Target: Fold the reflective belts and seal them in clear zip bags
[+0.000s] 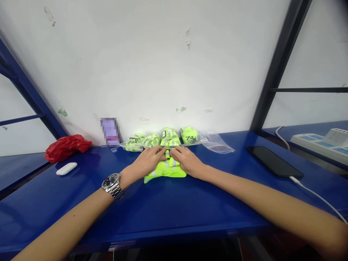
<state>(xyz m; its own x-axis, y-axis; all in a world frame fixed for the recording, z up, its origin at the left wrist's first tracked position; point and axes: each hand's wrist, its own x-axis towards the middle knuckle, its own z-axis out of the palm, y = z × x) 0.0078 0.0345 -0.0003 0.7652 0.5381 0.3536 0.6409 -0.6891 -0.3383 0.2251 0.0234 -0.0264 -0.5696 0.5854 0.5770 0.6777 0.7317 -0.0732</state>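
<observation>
A blue metal workbench [174,214] runs along a white wall [141,61]; a red plastic bag [66,148] sits at 10 o'clock, a black smartphone [274,161] at 2 o'clock; bagged hi-vis vests [160,139] line up at 12 o'clock against the wall; a folded neon-yellow hi-vis vest [165,170] lies mid-bench beneath the left hand [148,162], which wears a steel wristwatch [112,185], and the right hand [187,162]; their fingers [160,153] lie close together, narrowly spaced, tips nearly meeting on its top fold; whether they pinch it, I cannot tell.

Readable text: none that we can make out.
Wristwatch dial [111,179]: markings too small for us to read.
Power strip [318,142]: blue labels, too small to read.
Purple panel [110,132]: pixelated, unreadable.
</observation>
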